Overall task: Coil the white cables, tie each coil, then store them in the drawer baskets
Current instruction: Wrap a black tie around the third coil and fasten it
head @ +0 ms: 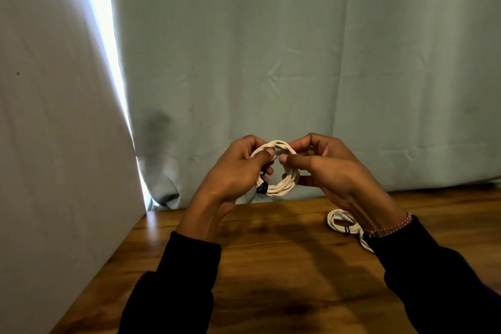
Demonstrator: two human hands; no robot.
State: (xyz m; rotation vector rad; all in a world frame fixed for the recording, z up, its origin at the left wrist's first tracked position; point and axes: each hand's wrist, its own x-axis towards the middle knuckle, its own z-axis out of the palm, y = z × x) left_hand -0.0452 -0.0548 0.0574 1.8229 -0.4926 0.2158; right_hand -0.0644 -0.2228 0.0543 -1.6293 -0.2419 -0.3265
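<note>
Round coil of white cable (pixel 276 168) held in air above brown wooden tabletop (pixel 271 266), in front of pale green curtain (pixel 271 62). Left hand (pixel 238 171) grips coil's left side, thumb on top strand. Right hand (pixel 322 168) pinches coil's right side between thumb and fingers. Small black piece (pixel 262 188) at coil's lower left. Second white cable coil (pixel 343 222) lies on tabletop, right of held coil, partly behind right wrist.

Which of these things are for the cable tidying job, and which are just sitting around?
For the job:
- round white cable coil with a black end, held up by the left hand and right hand
- second white cable coil lying on the brown wooden table

Just around:
- pale green curtain
- pink beaded bracelet on the right wrist
</note>
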